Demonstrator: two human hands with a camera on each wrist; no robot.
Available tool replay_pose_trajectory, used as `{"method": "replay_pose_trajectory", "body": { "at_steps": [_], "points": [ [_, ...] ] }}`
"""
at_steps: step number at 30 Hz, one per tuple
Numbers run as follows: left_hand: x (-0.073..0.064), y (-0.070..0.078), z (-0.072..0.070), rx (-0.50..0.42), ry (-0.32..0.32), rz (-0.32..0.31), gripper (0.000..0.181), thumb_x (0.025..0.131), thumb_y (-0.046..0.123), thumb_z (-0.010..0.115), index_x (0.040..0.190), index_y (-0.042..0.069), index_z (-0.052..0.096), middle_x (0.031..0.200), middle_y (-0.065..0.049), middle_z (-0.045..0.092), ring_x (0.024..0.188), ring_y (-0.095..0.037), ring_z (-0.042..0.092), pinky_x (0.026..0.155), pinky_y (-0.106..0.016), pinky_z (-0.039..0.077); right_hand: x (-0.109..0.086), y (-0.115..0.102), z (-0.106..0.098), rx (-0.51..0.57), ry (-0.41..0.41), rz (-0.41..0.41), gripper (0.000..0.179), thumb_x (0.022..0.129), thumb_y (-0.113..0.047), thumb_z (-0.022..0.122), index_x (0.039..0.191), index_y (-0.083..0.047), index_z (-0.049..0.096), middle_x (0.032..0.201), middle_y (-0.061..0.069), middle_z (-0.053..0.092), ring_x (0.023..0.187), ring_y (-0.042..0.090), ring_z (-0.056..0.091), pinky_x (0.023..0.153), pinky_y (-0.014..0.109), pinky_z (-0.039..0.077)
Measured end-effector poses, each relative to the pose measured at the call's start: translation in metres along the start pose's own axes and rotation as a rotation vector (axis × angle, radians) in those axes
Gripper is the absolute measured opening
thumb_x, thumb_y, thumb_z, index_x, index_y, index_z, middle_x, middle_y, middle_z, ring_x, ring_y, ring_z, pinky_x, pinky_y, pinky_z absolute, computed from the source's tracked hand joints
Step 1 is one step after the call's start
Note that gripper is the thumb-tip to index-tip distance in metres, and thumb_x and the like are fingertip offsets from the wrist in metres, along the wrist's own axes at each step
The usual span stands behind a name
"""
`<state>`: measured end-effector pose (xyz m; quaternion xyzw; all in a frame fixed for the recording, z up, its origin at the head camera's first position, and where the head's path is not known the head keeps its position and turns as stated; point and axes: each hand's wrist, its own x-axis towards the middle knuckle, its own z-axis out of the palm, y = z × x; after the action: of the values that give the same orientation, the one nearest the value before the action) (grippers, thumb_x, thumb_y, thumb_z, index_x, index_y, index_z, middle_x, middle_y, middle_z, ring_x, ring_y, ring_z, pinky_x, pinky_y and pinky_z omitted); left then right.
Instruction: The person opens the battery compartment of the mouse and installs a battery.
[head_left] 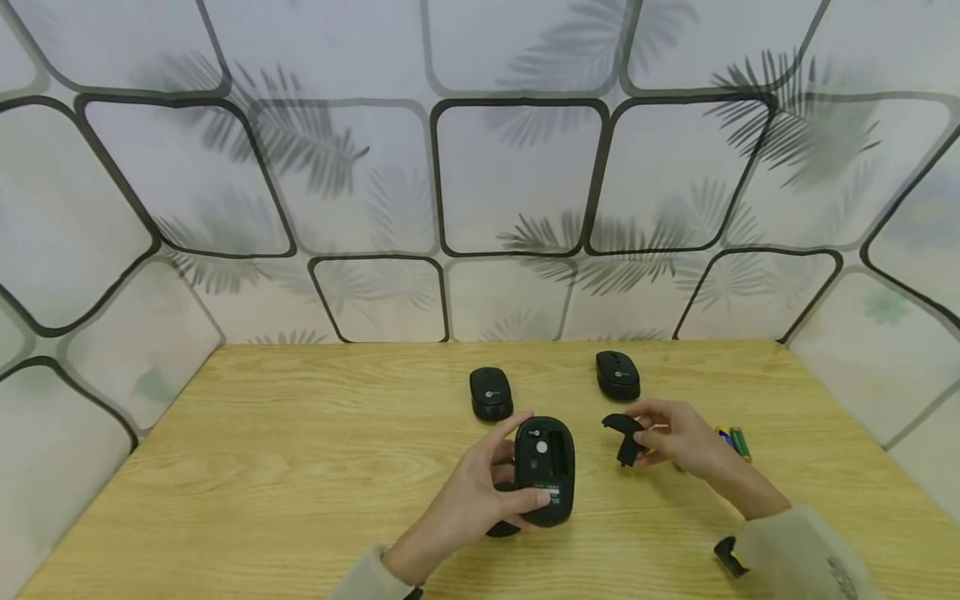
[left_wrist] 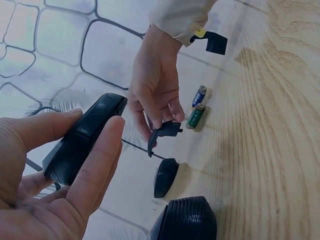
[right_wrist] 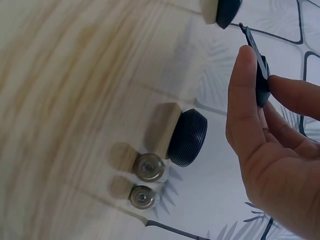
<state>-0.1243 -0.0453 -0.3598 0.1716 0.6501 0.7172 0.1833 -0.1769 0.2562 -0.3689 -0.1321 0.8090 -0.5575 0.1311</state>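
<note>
My left hand (head_left: pixel 476 492) grips a black computer mouse (head_left: pixel 534 475) above the table, its underside turned up toward the head camera. A long battery slot shows in that underside, with nothing in it. To the right, my right hand (head_left: pixel 678 437) pinches a black battery cover (head_left: pixel 628 452) between thumb and fingers, apart from the mouse. In the left wrist view the cover (left_wrist: pixel 167 130) has a broad curved end and a narrower tongue. Below my left hand lies another black rounded thing (head_left: pixel 502 528), mostly hidden by the hand.
Two black mice stand farther back, one in the middle (head_left: pixel 491 393) and one to the right (head_left: pixel 618 375). A green battery (left_wrist: pixel 195 116) and a blue one (left_wrist: pixel 199 96) lie beyond my right hand. A patterned cloth screen (head_left: pixel 517 183) encloses the wooden table (head_left: pixel 300 433).
</note>
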Motion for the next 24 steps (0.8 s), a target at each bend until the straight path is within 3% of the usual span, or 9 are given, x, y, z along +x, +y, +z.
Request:
{"method": "replay_pose_trajectory", "body": {
  "at_steps": [13,24],
  "points": [
    [0.0,0.0,-0.001,-0.015,-0.008,0.012,0.086,0.084,-0.014,0.071,0.158,0.013,0.035,0.118,-0.018,0.058,0.099,-0.028,0.069,0.063,-0.043,0.066,0.003,0.011,-0.004,-0.106,-0.059,0.045,0.032,0.094,0.015,0.055,0.122,0.027,0.047,0.085,0.011,0.053,0.068,0.028,0.069,0.062,0.036,0.065],
    [-0.001,0.0,-0.002,-0.006,0.0,0.003,0.086,0.084,-0.013,0.072,0.157,0.014,0.037,0.119,-0.018,0.058,0.1,-0.029,0.069,0.064,-0.044,0.066,0.003,0.009,-0.002,-0.237,-0.004,0.08,0.022,0.093,0.013,0.058,0.113,0.022,0.055,0.083,0.011,0.061,0.065,0.026,0.067,0.057,0.033,0.064]
  ]
}}
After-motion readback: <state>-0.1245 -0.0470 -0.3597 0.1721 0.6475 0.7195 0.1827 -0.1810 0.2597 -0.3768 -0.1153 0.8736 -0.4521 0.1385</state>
